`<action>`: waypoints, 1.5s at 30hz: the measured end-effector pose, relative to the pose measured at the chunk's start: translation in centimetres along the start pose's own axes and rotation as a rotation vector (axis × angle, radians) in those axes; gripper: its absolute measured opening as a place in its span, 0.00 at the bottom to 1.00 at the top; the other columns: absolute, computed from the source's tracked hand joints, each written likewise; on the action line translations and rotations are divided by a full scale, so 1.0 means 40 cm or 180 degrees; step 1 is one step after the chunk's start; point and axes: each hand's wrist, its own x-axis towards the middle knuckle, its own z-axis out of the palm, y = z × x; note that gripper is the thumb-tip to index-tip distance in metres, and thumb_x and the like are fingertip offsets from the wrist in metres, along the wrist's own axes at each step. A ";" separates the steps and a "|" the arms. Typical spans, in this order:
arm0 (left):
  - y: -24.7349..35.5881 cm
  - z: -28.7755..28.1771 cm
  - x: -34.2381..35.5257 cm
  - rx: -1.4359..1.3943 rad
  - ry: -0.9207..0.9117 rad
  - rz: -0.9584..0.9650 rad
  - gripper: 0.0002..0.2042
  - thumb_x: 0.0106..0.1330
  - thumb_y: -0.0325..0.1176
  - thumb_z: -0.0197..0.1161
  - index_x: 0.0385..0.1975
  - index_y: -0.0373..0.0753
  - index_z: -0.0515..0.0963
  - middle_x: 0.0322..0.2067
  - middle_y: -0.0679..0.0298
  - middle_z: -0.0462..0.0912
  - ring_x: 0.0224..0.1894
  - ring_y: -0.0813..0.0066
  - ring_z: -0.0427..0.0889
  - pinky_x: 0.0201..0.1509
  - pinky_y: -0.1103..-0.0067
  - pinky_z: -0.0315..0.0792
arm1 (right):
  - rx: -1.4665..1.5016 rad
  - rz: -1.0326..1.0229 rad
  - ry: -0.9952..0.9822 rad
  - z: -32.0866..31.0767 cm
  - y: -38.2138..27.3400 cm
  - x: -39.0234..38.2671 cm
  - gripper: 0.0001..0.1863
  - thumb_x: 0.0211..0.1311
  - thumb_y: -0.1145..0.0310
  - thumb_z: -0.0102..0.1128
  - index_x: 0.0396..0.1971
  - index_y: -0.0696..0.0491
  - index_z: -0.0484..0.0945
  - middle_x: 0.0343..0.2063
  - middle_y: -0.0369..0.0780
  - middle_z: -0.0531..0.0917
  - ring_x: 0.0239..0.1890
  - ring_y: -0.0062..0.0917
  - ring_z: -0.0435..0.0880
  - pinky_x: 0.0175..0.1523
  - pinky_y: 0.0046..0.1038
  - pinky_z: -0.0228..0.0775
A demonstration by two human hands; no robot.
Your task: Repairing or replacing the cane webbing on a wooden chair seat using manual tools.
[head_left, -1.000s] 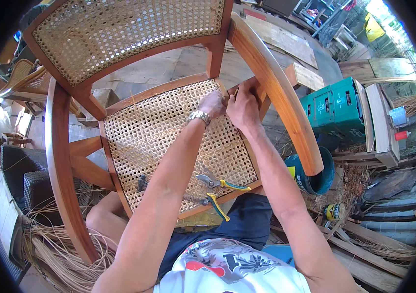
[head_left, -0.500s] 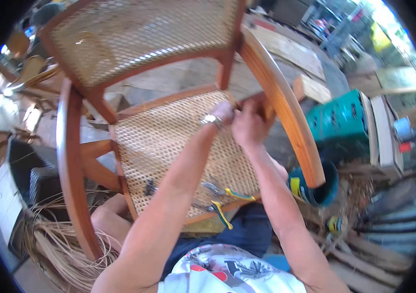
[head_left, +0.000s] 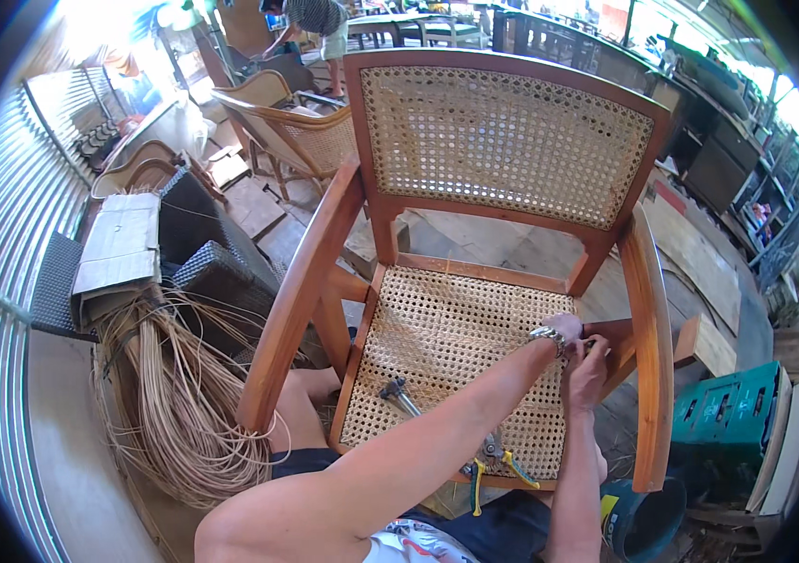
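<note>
A wooden armchair point(head_left: 645, 375) with a cane back and cane seat point(head_left: 432, 342) faces me. At the seat's right edge, under the armrest, my left hand point(head_left: 557, 330), with a steel watch, has its fingers curled against the rail, partly hidden. My right hand point(head_left: 589, 366) is just below it, fingers bent and pressed together at the same edge. What either hand holds is too small or hidden to make out. On the seat lie a hammer point(head_left: 394, 388) and two yellow-handled cutting tools point(head_left: 518, 469), partly behind my left forearm.
A cane bundle point(head_left: 184, 394), dark woven panels point(head_left: 212, 278) and cardboard point(head_left: 122, 235) lie left. Other cane chairs point(head_left: 291, 131) stand behind, where another person point(head_left: 310, 28) bends over. A green crate point(head_left: 723, 422), bucket point(head_left: 639, 521) and wood boards point(head_left: 705, 342) are at right.
My view has swung left and up, bringing the other person and chairs into sight, so the armchair appears farther right. Both hands stay together at the seat's right edge.
</note>
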 end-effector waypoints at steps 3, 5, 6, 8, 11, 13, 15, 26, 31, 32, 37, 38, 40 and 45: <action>-0.011 -0.002 -0.008 -0.0097 0.0109 -0.0106 0.17 0.59 0.41 0.71 0.44 0.39 0.88 0.47 0.52 0.89 0.50 0.55 0.89 0.54 0.64 0.82 | 0.0064 0.0083 -0.0058 0.002 0.006 0.004 0.14 0.73 0.66 0.61 0.49 0.56 0.69 0.38 0.53 0.81 0.39 0.54 0.83 0.44 0.48 0.72; -0.023 -0.001 -0.019 0.0041 0.0023 0.0360 0.15 0.61 0.39 0.69 0.43 0.38 0.87 0.45 0.50 0.89 0.49 0.53 0.89 0.52 0.64 0.82 | 0.0155 0.0138 0.0128 -0.001 0.007 0.001 0.13 0.73 0.67 0.61 0.49 0.56 0.69 0.38 0.53 0.80 0.40 0.53 0.83 0.44 0.47 0.72; -0.029 0.000 -0.024 0.0041 0.0008 0.0313 0.15 0.61 0.39 0.69 0.43 0.38 0.87 0.45 0.50 0.89 0.49 0.53 0.89 0.52 0.64 0.82 | 0.0357 0.0175 0.0426 -0.005 0.006 -0.002 0.13 0.73 0.67 0.60 0.49 0.55 0.69 0.38 0.52 0.80 0.40 0.53 0.83 0.45 0.47 0.72; -0.037 -0.004 -0.026 -0.0065 0.0012 0.0395 0.15 0.61 0.39 0.69 0.43 0.37 0.87 0.44 0.50 0.89 0.48 0.52 0.89 0.51 0.65 0.82 | 0.0104 0.0241 0.0239 -0.004 -0.009 -0.016 0.13 0.73 0.67 0.60 0.49 0.55 0.69 0.38 0.52 0.80 0.41 0.52 0.83 0.46 0.47 0.72; -0.035 -0.007 -0.020 0.0014 0.0011 0.0251 0.16 0.61 0.40 0.70 0.43 0.37 0.87 0.46 0.51 0.89 0.49 0.54 0.89 0.50 0.66 0.82 | 0.0065 0.0014 0.0067 -0.010 -0.044 -0.010 0.13 0.73 0.68 0.60 0.51 0.56 0.70 0.40 0.53 0.80 0.44 0.53 0.81 0.48 0.46 0.73; -0.020 -0.004 -0.012 -0.0139 0.0005 0.0055 0.16 0.60 0.41 0.70 0.43 0.37 0.87 0.47 0.52 0.89 0.50 0.56 0.89 0.51 0.67 0.82 | -0.0046 -0.0012 -0.0137 -0.033 -0.065 0.035 0.15 0.72 0.71 0.61 0.53 0.57 0.71 0.43 0.51 0.81 0.43 0.49 0.83 0.47 0.40 0.76; -0.003 0.004 -0.004 0.0096 0.0196 0.0142 0.17 0.58 0.42 0.71 0.42 0.38 0.88 0.44 0.52 0.89 0.48 0.55 0.89 0.51 0.65 0.82 | 0.0254 -0.0106 0.0233 -0.077 -0.099 0.033 0.15 0.72 0.71 0.61 0.53 0.57 0.71 0.44 0.50 0.81 0.41 0.42 0.83 0.45 0.36 0.77; -0.029 0.054 0.092 0.1043 -0.0322 0.1021 0.17 0.56 0.41 0.67 0.41 0.38 0.88 0.41 0.49 0.89 0.45 0.53 0.89 0.48 0.62 0.83 | 0.1780 0.0898 0.0055 -0.339 -0.202 -0.139 0.14 0.74 0.74 0.59 0.56 0.58 0.72 0.46 0.43 0.84 0.41 0.24 0.89 0.47 0.24 0.81; -0.109 0.030 -0.032 0.0335 0.0668 0.2000 0.11 0.64 0.33 0.63 0.43 0.40 0.86 0.47 0.54 0.86 0.54 0.54 0.83 0.58 0.64 0.77 | 0.0849 0.0288 0.0198 -0.304 -0.154 -0.127 0.17 0.70 0.74 0.66 0.55 0.57 0.73 0.45 0.44 0.85 0.43 0.27 0.89 0.45 0.27 0.80; -0.128 0.045 -0.075 0.0324 0.0594 0.1960 0.11 0.64 0.33 0.63 0.43 0.40 0.86 0.47 0.54 0.86 0.54 0.54 0.83 0.58 0.64 0.77 | 0.0860 0.0394 0.0306 -0.284 -0.147 -0.133 0.17 0.70 0.74 0.65 0.55 0.57 0.73 0.45 0.46 0.85 0.43 0.32 0.89 0.45 0.30 0.80; -0.181 0.106 -0.172 0.0683 0.1821 0.2722 0.20 0.68 0.29 0.60 0.60 0.38 0.76 0.60 0.58 0.78 0.64 0.58 0.75 0.70 0.65 0.67 | 0.0474 0.0357 0.0784 -0.170 -0.080 -0.143 0.16 0.70 0.74 0.63 0.54 0.57 0.72 0.44 0.49 0.84 0.42 0.44 0.88 0.44 0.38 0.80; -0.182 0.112 -0.175 0.0609 0.1853 0.2710 0.20 0.68 0.29 0.60 0.60 0.38 0.76 0.60 0.58 0.78 0.64 0.58 0.75 0.70 0.65 0.67 | 0.0463 0.0361 0.0740 -0.155 -0.066 -0.146 0.16 0.70 0.74 0.63 0.54 0.57 0.72 0.44 0.49 0.84 0.42 0.44 0.88 0.44 0.38 0.80; -0.182 0.114 -0.174 0.0950 0.1645 0.2542 0.21 0.69 0.30 0.58 0.63 0.37 0.74 0.63 0.56 0.75 0.68 0.57 0.70 0.74 0.64 0.62 | 0.0524 0.0552 0.0674 -0.131 -0.045 -0.145 0.16 0.71 0.75 0.63 0.54 0.57 0.71 0.42 0.50 0.84 0.40 0.44 0.88 0.42 0.38 0.80; -0.178 0.109 -0.183 0.0851 0.1523 0.2537 0.23 0.67 0.30 0.58 0.64 0.39 0.74 0.65 0.58 0.71 0.69 0.54 0.67 0.75 0.62 0.60 | 0.0538 0.0510 0.0491 -0.105 -0.031 -0.131 0.16 0.70 0.75 0.63 0.54 0.57 0.71 0.37 0.51 0.84 0.38 0.44 0.88 0.40 0.38 0.80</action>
